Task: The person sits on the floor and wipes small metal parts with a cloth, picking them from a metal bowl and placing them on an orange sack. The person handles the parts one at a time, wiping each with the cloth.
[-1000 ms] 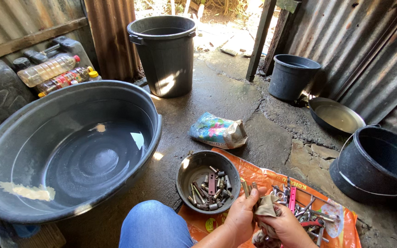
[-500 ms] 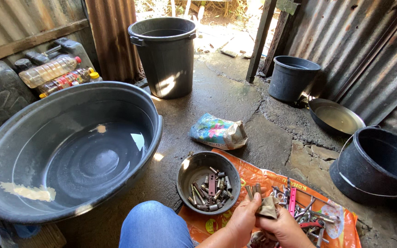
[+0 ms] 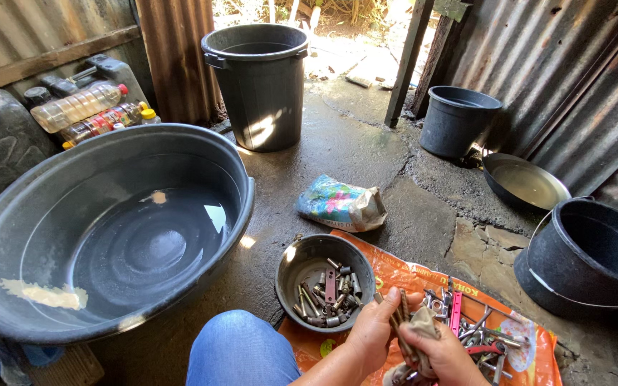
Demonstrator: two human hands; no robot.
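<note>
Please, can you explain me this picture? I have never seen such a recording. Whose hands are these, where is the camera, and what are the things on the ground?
There is no machine here. A person wears one camera on the head, so you look down at that person's own two bare hands and a knee in blue jeans.

The left hand and the right hand are together at the bottom edge. They grip a few thin metal rods and a piece of greyish cloth.

Beside the hands stands a small dark bowl with metal bits in it. Under it lies an orange sheet, which also bears loose metal tools.

Around this: a big basin with water, a tall black bucket, a smaller bucket, a shallow pan, a colourful bag and plastic bottles.
</note>
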